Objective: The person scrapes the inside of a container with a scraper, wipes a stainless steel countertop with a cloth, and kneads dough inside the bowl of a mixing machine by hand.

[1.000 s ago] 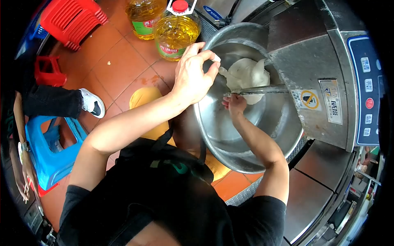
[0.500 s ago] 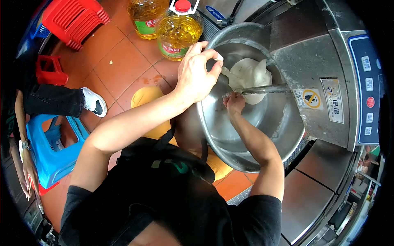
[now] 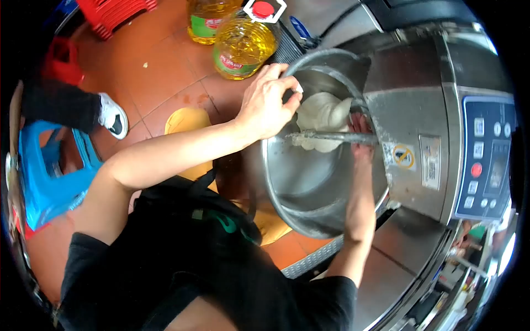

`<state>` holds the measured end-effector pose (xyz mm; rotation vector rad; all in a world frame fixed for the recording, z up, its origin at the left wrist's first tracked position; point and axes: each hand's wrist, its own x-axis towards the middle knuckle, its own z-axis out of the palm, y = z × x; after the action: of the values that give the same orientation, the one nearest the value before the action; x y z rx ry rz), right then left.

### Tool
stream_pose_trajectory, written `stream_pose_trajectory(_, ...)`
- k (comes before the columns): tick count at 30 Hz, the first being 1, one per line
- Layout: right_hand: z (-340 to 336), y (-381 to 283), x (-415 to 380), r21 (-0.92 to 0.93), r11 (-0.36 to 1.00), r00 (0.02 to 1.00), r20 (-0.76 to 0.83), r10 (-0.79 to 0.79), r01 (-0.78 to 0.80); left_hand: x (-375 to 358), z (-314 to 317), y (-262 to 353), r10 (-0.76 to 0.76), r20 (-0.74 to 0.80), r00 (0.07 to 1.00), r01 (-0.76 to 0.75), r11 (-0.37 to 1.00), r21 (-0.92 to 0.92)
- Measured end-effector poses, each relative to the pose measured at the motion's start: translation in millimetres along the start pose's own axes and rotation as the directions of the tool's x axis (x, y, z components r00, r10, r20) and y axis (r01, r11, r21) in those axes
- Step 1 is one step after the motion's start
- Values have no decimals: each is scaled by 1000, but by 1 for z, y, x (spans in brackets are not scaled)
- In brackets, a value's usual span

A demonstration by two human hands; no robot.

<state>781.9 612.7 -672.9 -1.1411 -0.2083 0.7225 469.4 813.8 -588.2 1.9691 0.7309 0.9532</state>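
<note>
1 steel bowl, 1 pale dough lump in it, 1 metal bar crossing over the dough. Bar's long axis runs approx. L–R in view, free end pointing L, other end at the machine. Dough's rounded, a bit longer up–down in view, i.e. crosswise to bar.

2 hands: L hand at bowl's L rim, thumb & index tips close, w/ a small white bit by the index tip; can't tell if pinched. R hand inside bowl, partly behind bar nr machine; can't tell if fingers grip.

Nearby: 2 oil jugs, 1 blue stool.
</note>
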Motion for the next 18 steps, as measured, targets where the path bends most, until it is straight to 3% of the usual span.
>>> stream_pose_trajectory(2,-18,23,71,354,935,953,275,-127,23,1,-5,3,-62,86,994,63,998,-10)
stream_pose_trajectory(4,7,40,91,132,973,981,-7,-192,191,2,-6,6,-66,51,997,65,998,24)
stream_pose_trajectory(6,43,36,80,82,992,983,-161,-86,100,1,-6,7,-86,68,994,85,996,29)
stream_pose_trajectory(10,72,22,48,128,988,992,-82,100,-89,0,-8,12,-96,92,991,94,995,26)
stream_pose_trajectory(12,75,27,42,24,999,999,18,38,-38,1,-8,14,-86,81,993,83,996,41)
stream_pose_trajectory(13,62,33,47,-309,950,997,76,-16,39,0,-8,14,-80,83,993,77,996,43)
stream_pose_trajectory(14,39,45,59,-600,788,987,155,-49,133,1,-8,12,-74,79,994,70,996,46)
stream_pose_trajectory(15,26,49,64,-814,533,970,238,-56,231,-1,-7,12,-68,76,995,65,997,47)
stream_pose_trajectory(17,23,47,55,-888,380,965,252,-66,258,-3,-5,10,-61,62,996,59,998,28)
stream_pose_trajectory(18,23,47,52,-865,398,951,299,-82,306,-1,-6,8,-55,46,997,54,998,25)
